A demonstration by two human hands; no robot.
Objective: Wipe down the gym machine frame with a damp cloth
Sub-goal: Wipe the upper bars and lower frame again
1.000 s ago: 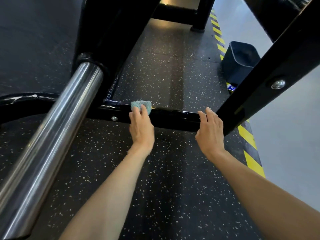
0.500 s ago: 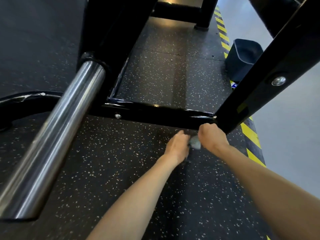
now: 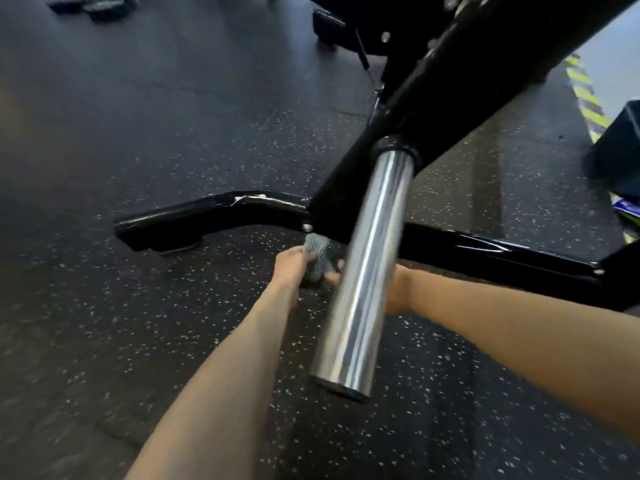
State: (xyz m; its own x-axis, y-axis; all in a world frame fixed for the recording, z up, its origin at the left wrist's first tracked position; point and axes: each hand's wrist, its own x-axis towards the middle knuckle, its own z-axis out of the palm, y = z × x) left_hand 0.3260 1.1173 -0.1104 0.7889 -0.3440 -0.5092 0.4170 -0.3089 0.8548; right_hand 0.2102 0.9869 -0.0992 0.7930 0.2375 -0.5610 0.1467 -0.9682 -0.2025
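Our left hand [image 3: 292, 266] gripped cloth [image 3: 317, 252] beside frame base [image 3: 214, 211]; right hand [image 3: 396, 289] behind chrome bar [image 3: 367, 271], grip untellable. We judged: fold flat, press firmly, follow base.

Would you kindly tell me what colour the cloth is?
Pale teal cloth, seen in the head view, held in the left hand.

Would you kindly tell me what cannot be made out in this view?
Right hand: head view, mostly behind the chrome bar; grip unclear.
Cloth: head view, partly wrapped by the left hand.
Dark bin: head view, cut off by the right edge.
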